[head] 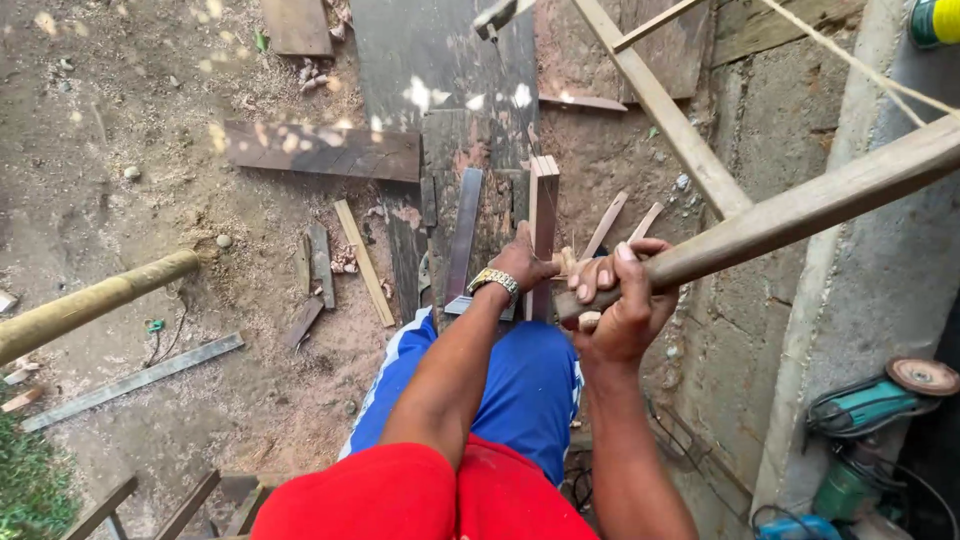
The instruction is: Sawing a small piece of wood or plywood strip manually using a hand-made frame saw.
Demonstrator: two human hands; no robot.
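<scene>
My right hand [622, 305] is wrapped around the lower end of a long brown wooden beam [800, 212] that slants up to the right edge. Just left of it is my left hand [522, 260], with a metal wristwatch [494, 282], its back turned to me and its fingers curled out of sight. A pale wooden stub [567, 262] shows between the two hands; whether the left hand grips it is hidden. Below are my blue shorts [520, 390] and red shirt, seen from high above the ground.
Dark planks [320, 150] and wood offcuts lie on the dirt far below. A metal strip [135, 380] and a bamboo pole [90, 300] are at the left. A paler batten [665, 110] crosses the block wall [760, 300]. A teal angle grinder [880, 398] rests at the right.
</scene>
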